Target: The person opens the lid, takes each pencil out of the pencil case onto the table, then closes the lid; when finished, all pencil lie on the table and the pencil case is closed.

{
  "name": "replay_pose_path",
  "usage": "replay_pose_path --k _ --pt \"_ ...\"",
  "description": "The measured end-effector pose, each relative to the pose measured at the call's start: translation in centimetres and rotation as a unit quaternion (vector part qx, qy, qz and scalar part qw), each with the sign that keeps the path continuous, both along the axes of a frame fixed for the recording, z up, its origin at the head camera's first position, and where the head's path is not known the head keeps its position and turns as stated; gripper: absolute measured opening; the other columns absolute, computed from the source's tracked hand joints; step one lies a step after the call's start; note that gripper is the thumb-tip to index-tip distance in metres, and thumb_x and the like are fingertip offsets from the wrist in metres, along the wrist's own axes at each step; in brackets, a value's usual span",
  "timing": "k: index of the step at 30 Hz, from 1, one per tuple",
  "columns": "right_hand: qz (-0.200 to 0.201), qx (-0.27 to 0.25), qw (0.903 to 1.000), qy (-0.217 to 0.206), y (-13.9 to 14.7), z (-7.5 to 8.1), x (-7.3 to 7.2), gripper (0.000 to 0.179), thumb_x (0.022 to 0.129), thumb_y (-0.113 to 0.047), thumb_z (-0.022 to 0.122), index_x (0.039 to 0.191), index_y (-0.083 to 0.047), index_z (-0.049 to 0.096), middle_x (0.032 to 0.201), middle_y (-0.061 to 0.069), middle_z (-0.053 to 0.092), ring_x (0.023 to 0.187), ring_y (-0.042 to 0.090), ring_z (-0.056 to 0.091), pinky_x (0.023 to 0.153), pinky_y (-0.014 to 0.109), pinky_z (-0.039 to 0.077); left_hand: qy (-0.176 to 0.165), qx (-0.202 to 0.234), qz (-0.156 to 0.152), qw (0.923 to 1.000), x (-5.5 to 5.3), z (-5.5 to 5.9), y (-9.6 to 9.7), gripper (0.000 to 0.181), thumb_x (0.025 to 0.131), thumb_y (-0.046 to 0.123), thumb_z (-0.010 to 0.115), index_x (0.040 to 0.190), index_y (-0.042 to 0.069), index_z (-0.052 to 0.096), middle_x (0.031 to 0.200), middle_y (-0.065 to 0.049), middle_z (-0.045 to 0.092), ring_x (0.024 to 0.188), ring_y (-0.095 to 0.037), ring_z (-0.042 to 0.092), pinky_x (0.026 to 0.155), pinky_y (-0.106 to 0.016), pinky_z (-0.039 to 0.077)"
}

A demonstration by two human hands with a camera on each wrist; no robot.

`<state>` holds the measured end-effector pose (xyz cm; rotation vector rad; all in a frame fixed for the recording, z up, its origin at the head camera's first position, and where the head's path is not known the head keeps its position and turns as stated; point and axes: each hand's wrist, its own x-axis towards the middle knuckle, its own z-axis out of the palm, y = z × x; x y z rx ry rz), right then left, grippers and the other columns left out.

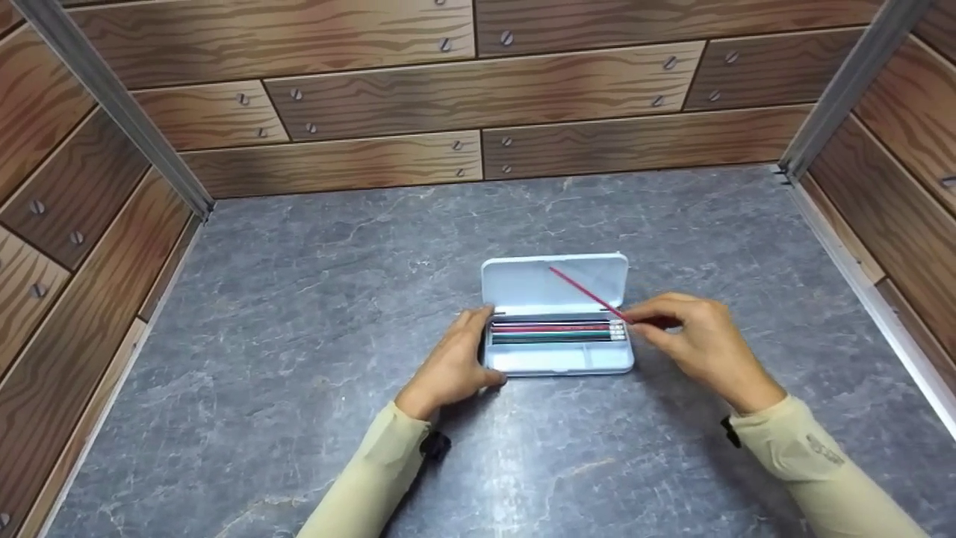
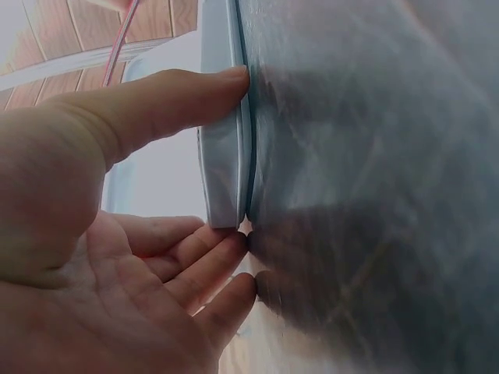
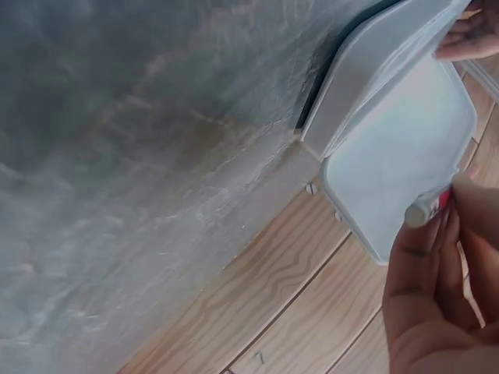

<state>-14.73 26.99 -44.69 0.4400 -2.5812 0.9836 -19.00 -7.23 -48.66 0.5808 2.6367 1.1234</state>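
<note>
A light-blue pencil case (image 1: 553, 359) lies on the grey tabletop with its lid (image 1: 523, 284) raised. Several pencils (image 1: 553, 329) in dark, red and green lie side by side in its rear compartment, their ends with white erasers to the right. Between thumb and fingers, my right hand (image 1: 706, 344) pinches a red pencil (image 1: 586, 290) by its eraser end. It slants up leftward in front of the lid, and its eraser (image 3: 417, 214) shows in the right wrist view. My left hand (image 1: 452, 362) holds the case's left end, thumb (image 2: 179, 97) at the front side, other fingers around the corner.
The case's front compartment (image 1: 538, 357) has a small divider near its right. Wood-patterned panels (image 1: 373, 97) wall the tabletop (image 1: 321, 299) at the back and both sides, with grey metal posts (image 1: 119, 104) at the rear corners.
</note>
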Motion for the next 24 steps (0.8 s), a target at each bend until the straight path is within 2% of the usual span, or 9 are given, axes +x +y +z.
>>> replay_pose_path --k 3,6,8,11,15,20,24 --pt "-0.057 -0.031 0.9978 -0.011 0.4 0.1 1.0 0.022 0.09 0.003 0.089 0.108 -0.01 0.09 0.106 0.01 0.086 0.09 -0.008 0.068 0.081 0.002 0.052 -0.003 0.002 -0.001 1.0 0.1 -0.1 -0.1 0.111 0.079 0.005 0.095 0.172 -0.003 0.035 0.169 -0.022 0.049 0.157 -0.039 0.049 0.138 -0.052 0.038" --pt "-0.122 -0.051 0.9909 -0.024 0.8 0.3 1.7 0.02 0.091 0.001 0.088 0.109 -0.005 0.089 0.104 0.018 0.086 0.083 -0.015 0.062 0.073 -0.001 0.049 -0.001 0.006 -0.003 1.0 0.1 -0.1 -0.1 0.111 0.079 0.004 0.095 0.172 -0.003 0.035 0.168 -0.023 0.049 0.157 -0.039 0.05 0.138 -0.052 0.038" --pt "-0.161 -0.045 0.9851 -0.04 1.2 0.4 2.0 0.02 0.091 -0.001 0.088 0.111 -0.003 0.088 0.103 0.021 0.086 0.079 -0.012 0.063 0.068 0.001 0.049 -0.001 0.007 -0.002 1.0 0.1 0.0 -0.1 0.111 0.079 0.004 0.095 0.172 -0.003 0.035 0.168 -0.022 0.049 0.157 -0.039 0.049 0.138 -0.051 0.038" --pt "-0.203 -0.022 0.9761 -0.075 1.5 0.3 2.4 0.021 0.091 -0.005 0.087 0.112 -0.002 0.088 0.101 0.021 0.086 0.077 0.002 0.07 0.066 0.01 0.051 -0.002 0.008 -0.002 1.0 0.1 0.1 0.0 0.11 0.079 0.004 0.095 0.172 -0.003 0.035 0.168 -0.023 0.049 0.158 -0.039 0.049 0.138 -0.052 0.037" --pt "-0.204 0.006 0.9696 -0.135 1.4 -0.3 2.7 0.021 0.091 -0.006 0.085 0.111 0.0 0.087 0.102 0.023 0.085 0.074 0.018 0.073 0.063 0.023 0.053 -0.001 0.011 -0.003 0.9999 0.2 0.0 0.0 0.11 0.08 0.005 0.096 0.171 -0.004 0.036 0.167 -0.023 0.05 0.156 -0.039 0.05 0.137 -0.052 0.039" --pt "-0.191 0.018 0.9674 -0.166 0.9 -1.4 2.7 0.019 0.09 -0.007 0.083 0.107 0.001 0.087 0.1 0.023 0.085 0.066 0.014 0.068 0.06 0.032 0.055 0.002 0.014 -0.003 0.9999 0.2 0.0 -0.1 0.11 0.08 0.005 0.096 0.171 -0.005 0.036 0.165 -0.023 0.051 0.155 -0.039 0.051 0.137 -0.052 0.039" --pt "-0.189 0.032 0.9654 -0.177 0.7 -2.1 2.6 0.021 0.088 -0.007 0.083 0.107 0.001 0.087 0.098 0.021 0.085 0.068 0.015 0.069 0.065 0.038 0.057 0.003 0.014 -0.005 0.9999 0.2 0.1 -0.1 0.11 0.079 0.004 0.096 0.171 -0.004 0.036 0.165 -0.022 0.051 0.155 -0.039 0.051 0.137 -0.053 0.039"
